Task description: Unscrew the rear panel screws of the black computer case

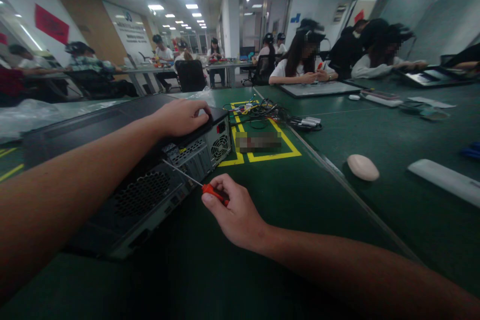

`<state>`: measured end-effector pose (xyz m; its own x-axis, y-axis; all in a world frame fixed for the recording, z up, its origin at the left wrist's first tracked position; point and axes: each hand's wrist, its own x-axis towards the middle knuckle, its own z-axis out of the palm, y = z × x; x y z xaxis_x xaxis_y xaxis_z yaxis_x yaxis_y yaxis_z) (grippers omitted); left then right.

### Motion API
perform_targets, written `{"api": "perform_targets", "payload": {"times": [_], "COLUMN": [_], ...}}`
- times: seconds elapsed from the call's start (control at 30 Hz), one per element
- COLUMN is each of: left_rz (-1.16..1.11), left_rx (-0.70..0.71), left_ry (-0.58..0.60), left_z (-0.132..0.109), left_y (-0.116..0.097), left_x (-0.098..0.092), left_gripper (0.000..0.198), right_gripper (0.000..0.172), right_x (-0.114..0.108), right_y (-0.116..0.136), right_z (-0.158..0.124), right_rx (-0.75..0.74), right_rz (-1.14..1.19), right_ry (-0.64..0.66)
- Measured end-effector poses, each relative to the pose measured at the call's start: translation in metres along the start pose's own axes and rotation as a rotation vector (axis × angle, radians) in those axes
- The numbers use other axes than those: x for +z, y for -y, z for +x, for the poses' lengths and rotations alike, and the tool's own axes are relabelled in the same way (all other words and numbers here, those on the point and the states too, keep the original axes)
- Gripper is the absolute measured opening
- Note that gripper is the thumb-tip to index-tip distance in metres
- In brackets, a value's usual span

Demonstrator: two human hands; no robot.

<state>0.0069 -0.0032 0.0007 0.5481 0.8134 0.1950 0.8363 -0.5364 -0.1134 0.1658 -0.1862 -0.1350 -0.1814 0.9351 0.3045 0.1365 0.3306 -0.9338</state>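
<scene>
A black desktop computer case (123, 160) lies on its side on the green table (285, 220), its grey rear panel with vents and a fan grille facing me. My left hand (182, 116) rests on the case's top edge, fingers curled over it. My right hand (234, 212) grips a screwdriver (202, 186) by its red handle. The thin metal shaft runs up and left, with its tip against the rear panel near the case's upper edge.
A bundle of cables (272, 112) lies past the case by yellow floor-tape markings (262, 152). A white mouse (362, 167) and white keyboard (444, 180) sit to the right. Clear plastic bags (33, 112) lie at the far left. Other people sit at tables behind.
</scene>
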Motion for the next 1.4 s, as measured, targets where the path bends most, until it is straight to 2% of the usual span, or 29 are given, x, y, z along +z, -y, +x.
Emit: {"api": "perform_targets", "payload": {"times": [0.3, 0.43, 0.53, 0.83, 1.4], "left_rz": [0.003, -0.006, -0.022, -0.026, -0.029], "left_rx": [0.010, 0.001, -0.015, 0.019, 0.019], "left_ry": [-0.010, 0.008, 0.012, 0.020, 0.026], "left_z": [0.001, 0.000, 0.000, -0.006, -0.008], "left_y": [0.000, -0.002, -0.002, -0.008, -0.009], "left_x": [0.001, -0.001, -0.002, -0.008, -0.009], "left_gripper": [0.051, 0.050, 0.050, 0.043, 0.044], "right_gripper": [0.020, 0.014, 0.016, 0.012, 0.012], "right_x": [-0.001, 0.000, 0.000, 0.000, 0.000], "right_y": [-0.001, 0.000, 0.002, 0.003, 0.002], "right_z": [0.001, 0.000, 0.000, 0.001, 0.000], "right_rx": [-0.058, -0.012, 0.023, 0.024, 0.027], "right_rz": [-0.042, -0.023, -0.025, -0.035, -0.052], "right_ry": [0.003, 0.012, 0.002, 0.005, 0.023]}}
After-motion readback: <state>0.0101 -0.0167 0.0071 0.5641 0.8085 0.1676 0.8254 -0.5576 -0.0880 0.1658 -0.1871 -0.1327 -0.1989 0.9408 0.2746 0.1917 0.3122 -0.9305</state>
